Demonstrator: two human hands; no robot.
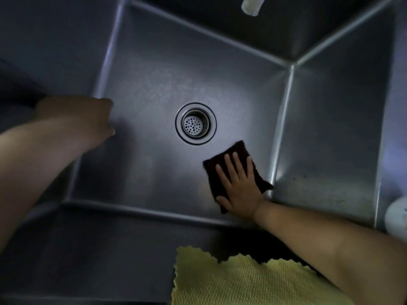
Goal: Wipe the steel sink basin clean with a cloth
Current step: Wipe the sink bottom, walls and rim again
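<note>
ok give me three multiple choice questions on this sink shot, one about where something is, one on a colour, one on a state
1. Where does the dark cloth lie?
A. on the basin floor, in the corner nearest the right hand
B. over the drain
C. on the front ledge

2. What colour is the cloth on the front ledge?
A. red
B. yellow
C. white

3. How does the right hand meet the dark cloth?
A. it pinches one corner and lifts it
B. it hovers above it
C. it presses it flat with fingers spread

Answers:
1. A, the cloth sits between the drain and the near right corner of the sink basin.
2. B, the textured cloth at the bottom edge is pale yellow.
3. C, straight fingers lie spread on top of the cloth.
</note>
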